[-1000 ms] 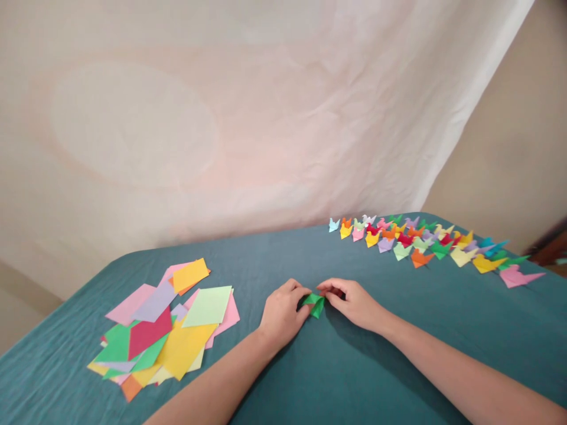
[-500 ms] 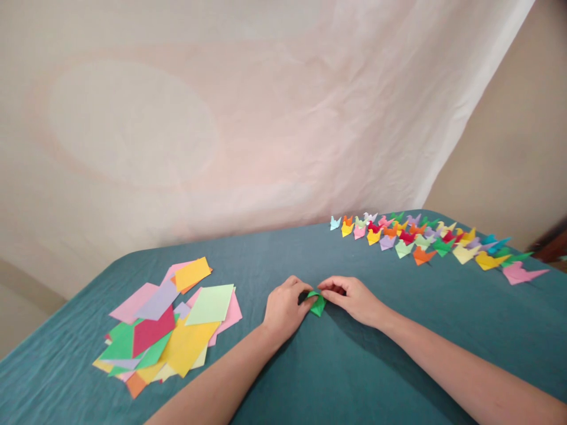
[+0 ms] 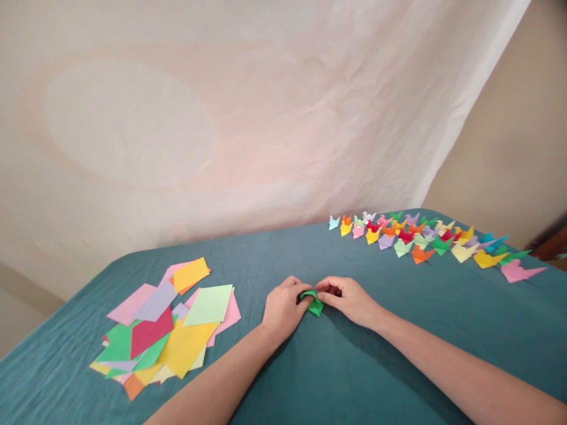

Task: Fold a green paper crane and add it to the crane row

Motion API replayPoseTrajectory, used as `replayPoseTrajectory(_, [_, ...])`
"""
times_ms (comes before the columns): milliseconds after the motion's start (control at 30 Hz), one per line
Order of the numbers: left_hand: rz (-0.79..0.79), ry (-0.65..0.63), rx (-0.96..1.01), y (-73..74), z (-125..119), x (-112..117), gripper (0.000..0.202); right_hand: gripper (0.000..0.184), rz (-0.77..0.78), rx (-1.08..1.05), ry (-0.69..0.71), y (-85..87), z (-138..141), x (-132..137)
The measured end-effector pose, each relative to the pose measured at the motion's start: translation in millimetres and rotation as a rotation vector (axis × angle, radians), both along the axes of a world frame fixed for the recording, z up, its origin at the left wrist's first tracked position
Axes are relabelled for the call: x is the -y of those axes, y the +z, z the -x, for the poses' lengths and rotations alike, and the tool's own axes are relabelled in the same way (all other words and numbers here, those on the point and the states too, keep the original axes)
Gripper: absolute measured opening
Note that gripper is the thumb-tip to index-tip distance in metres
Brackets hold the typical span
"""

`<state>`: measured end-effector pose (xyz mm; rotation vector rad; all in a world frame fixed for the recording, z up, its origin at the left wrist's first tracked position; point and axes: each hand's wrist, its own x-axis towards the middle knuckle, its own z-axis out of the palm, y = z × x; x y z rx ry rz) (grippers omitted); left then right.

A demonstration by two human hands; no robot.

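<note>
A small piece of folded green paper (image 3: pixel 315 307) is held low over the middle of the table, its upper layer bowed up in a curve. My left hand (image 3: pixel 286 304) pinches its left side between thumb and fingers. From the right, my right hand (image 3: pixel 345 298) closes its thumb and fingertips on the upper right edge. Fingers cover parts of the paper, so its full fold is hidden.
Loose coloured paper sheets (image 3: pixel 190 345) lie in an overlapping pile on the left. Rows of folded paper birds (image 3: pixel 420 254) stand at the back right. A teal cloth (image 3: pixel 354 378) covers the table, and a pale sheet (image 3: pixel 266 118) hangs behind it.
The green paper's upper layer is bowed up more, with a wider gap under it. My right fingertips have moved slightly left, closer to my left hand.
</note>
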<state>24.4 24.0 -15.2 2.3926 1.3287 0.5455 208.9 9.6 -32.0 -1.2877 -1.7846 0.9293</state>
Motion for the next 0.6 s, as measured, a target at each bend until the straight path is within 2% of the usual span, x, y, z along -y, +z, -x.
replayPoseTrajectory(267, [-0.012,-0.016,0.078,-4.9,2.3,-2.7,0.024,0.016,-0.028,0.058,-0.037,0.5,2.5,1.1])
replayPoseTrajectory(600, [-0.019,0.006,0.135,-2.6,1.8,1.7,0.028,0.016,-0.07,0.082,-0.073,-2.3,5.6,-0.3])
